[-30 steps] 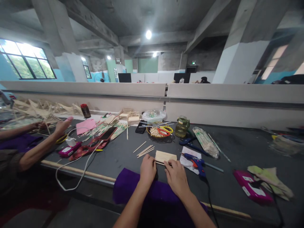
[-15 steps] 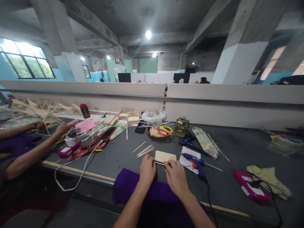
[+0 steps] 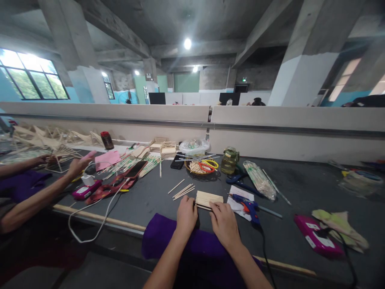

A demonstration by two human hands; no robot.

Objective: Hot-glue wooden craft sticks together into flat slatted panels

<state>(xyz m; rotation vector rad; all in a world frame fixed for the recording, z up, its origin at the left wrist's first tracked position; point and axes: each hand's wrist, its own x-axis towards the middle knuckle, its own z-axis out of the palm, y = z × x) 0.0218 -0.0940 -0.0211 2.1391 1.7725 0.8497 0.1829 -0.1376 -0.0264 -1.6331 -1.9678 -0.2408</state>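
A small flat panel of glued wooden sticks [image 3: 209,198] lies on the dark worktable [image 3: 300,188] in front of me. My left hand [image 3: 187,214] is curled at the panel's near left edge, fingers pinched on it. At the near right edge sits my right hand [image 3: 224,223], its fingers closed on a thin stick. A few loose sticks [image 3: 182,190] lie just left of the panel. A blue glue gun [image 3: 246,204] rests on white paper right of it.
A purple cloth [image 3: 168,237] hangs over the table's near edge. A bowl with scissors [image 3: 203,166], a green jar [image 3: 230,160] and a bag of sticks [image 3: 259,180] stand behind. Another person's hands [image 3: 76,164] work at the left beside stick frames, cables and a pink device [image 3: 319,240].
My hands stay at the panel, the right one shifting slightly. The other person's raised hand at the left has come down and drawn back towards the table.
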